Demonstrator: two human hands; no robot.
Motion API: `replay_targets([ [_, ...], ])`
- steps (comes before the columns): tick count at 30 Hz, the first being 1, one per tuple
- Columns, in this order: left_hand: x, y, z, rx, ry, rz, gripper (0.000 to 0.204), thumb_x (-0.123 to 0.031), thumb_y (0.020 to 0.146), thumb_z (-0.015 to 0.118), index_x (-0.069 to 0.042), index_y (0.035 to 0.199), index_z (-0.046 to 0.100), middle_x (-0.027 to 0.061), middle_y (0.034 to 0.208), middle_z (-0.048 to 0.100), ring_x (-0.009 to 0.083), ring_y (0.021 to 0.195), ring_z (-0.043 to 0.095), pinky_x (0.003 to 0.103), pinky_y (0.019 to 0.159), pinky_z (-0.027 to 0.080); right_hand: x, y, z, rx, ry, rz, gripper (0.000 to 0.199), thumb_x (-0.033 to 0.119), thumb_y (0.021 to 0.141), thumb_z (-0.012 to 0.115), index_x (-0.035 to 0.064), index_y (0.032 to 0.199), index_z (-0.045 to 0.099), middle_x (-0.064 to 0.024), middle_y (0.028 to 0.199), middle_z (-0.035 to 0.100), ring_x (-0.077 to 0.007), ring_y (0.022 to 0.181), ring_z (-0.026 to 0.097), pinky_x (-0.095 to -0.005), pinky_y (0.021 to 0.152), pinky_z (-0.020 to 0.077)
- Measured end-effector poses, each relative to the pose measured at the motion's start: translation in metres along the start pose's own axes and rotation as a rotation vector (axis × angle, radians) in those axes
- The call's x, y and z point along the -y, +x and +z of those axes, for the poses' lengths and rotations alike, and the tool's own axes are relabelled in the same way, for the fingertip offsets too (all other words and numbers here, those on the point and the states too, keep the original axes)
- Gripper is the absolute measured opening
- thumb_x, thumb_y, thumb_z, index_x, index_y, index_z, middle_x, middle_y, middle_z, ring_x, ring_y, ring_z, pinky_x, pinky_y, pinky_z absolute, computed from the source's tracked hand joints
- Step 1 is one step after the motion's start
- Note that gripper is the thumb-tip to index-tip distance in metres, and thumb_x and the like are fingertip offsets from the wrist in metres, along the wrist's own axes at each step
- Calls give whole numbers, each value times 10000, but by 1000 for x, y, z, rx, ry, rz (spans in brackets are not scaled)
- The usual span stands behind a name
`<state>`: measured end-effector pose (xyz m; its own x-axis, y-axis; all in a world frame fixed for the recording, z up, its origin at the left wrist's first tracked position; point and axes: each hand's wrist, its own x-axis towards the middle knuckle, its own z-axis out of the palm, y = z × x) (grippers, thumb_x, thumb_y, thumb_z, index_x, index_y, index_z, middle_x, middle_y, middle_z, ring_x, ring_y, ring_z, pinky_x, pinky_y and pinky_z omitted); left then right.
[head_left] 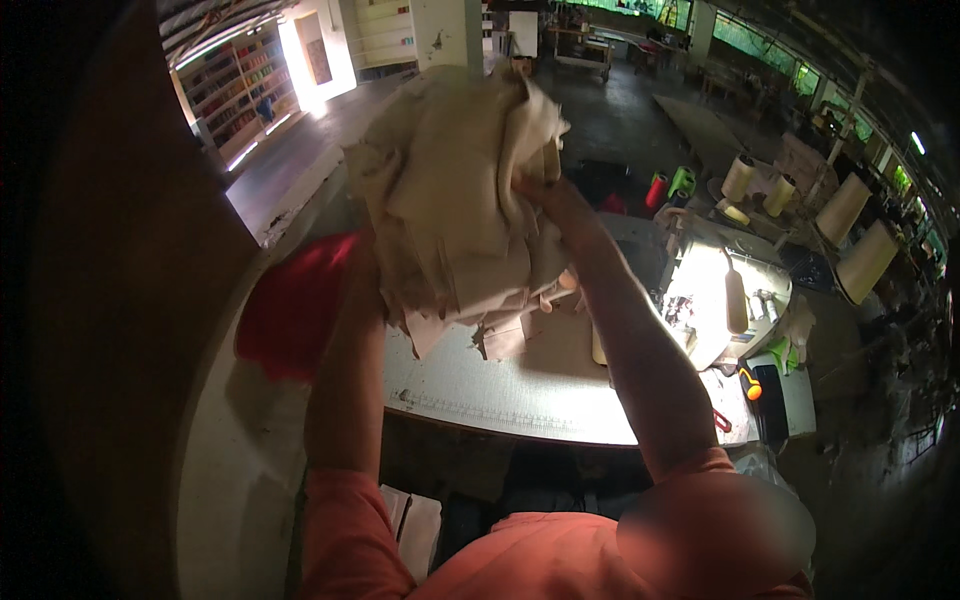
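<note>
A thick bundle of beige fabric pieces (pixel 450 200) is held up over the worktable, its layers crumpled and loose at the edges. On its right side, my right hand (pixel 548 195) is closed on the folded layers. My left forearm (pixel 348 390) reaches up to the bundle's left side and bears it there; the left hand's fingers are hidden by the fabric. Below the bundle lies the pale tabletop (pixel 500 385), with ruler marks along its front edge. A red cloth (pixel 295 310) lies just left of my left forearm.
A brightly lit sewing machine (pixel 735 290) stands right of my right forearm. Beside it lie an orange-handled tool (pixel 750 383) and a dark flat object (pixel 772 405). Cream thread cones (pixel 845 208) stand farther right, with a red spool (pixel 656 191) and a green spool (pixel 682 181) behind.
</note>
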<state>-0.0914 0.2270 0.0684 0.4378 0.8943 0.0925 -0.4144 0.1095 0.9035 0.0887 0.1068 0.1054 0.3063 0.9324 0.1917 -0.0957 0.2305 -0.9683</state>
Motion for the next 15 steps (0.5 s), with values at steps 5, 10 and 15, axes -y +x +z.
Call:
replay_targets([
  [5, -46, -25, 38, 154, -10, 135, 776, -396, 673, 643, -7, 1228, 267, 128, 1138, 423, 212, 984, 467, 309, 841, 380, 61, -33, 0, 1, -63, -174, 494, 279, 703, 631, -10, 1077, 489, -100, 971, 562, -164, 864, 547, -279, 752, 435],
  [10, -64, -75, 112, 478, -87, 149, 773, -392, 674, 643, -4, 1226, 265, 129, 1133, 425, 213, 982, 467, 311, 840, 381, 116, -120, -33, -118, -168, -230, 563, 274, 730, 622, -10, 1149, 378, -145, 1030, 522, -243, 912, 529, -331, 772, 457],
  [15, -28, -150, 226, 821, -210, -5, 770, -388, 676, 642, 0, 1223, 263, 130, 1127, 427, 214, 979, 468, 312, 839, 382, 166, -274, -93, -462, -368, -186, 562, 259, 719, 628, -7, 1151, 386, -134, 1040, 519, -229, 928, 519, -327, 783, 444],
])
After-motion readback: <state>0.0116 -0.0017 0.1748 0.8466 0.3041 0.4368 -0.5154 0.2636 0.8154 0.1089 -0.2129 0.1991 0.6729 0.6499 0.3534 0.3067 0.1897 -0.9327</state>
